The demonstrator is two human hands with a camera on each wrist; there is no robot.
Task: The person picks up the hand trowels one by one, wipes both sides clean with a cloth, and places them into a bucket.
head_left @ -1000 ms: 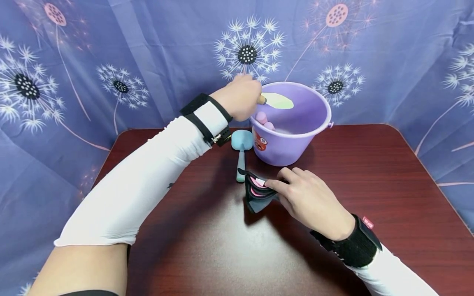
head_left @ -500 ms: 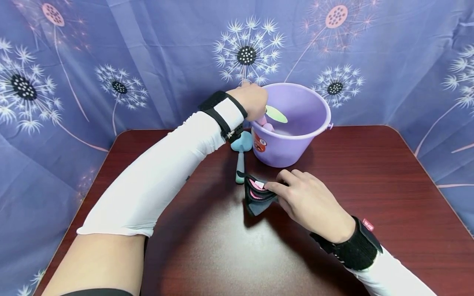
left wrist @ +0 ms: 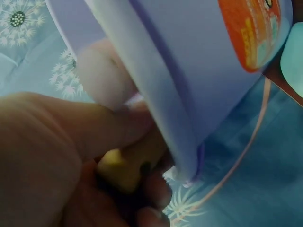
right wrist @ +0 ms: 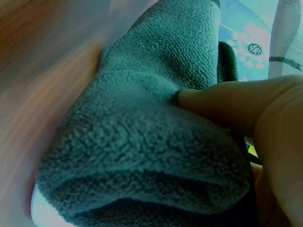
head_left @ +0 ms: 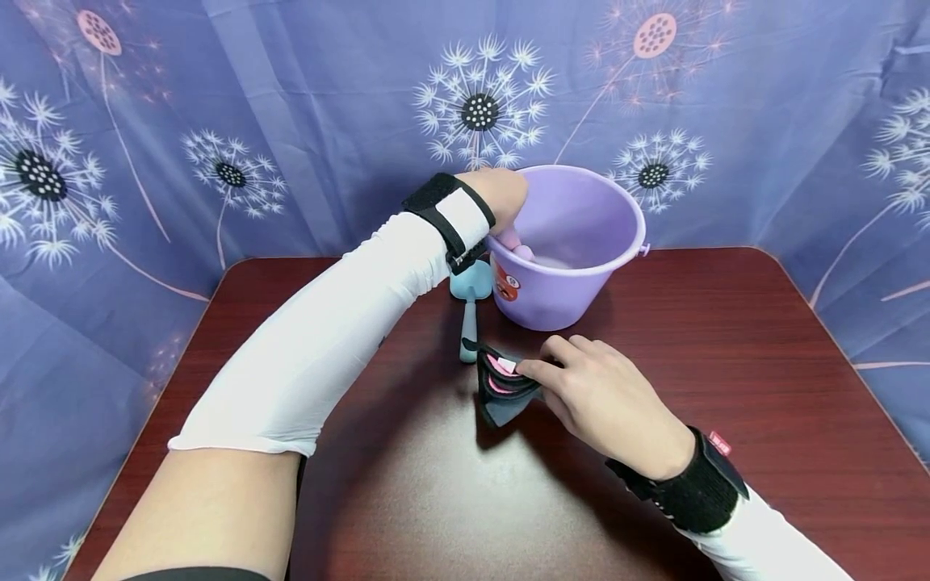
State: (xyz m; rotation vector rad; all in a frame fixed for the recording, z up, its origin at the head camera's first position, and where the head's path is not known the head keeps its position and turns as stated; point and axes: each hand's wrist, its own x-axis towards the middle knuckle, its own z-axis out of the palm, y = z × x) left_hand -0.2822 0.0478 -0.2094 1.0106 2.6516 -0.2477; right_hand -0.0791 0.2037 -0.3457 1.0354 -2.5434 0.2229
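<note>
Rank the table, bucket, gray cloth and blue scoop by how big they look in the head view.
1. Table
2. Bucket
3. Gray cloth and blue scoop, not ranked: the scoop looks narrower, but both are partly covered, so I can't be sure.

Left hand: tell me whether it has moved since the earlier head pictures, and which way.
Yes; in the head view, judged against the purple bucket, the left hand has shifted toward the picture's right and slightly down.
</note>
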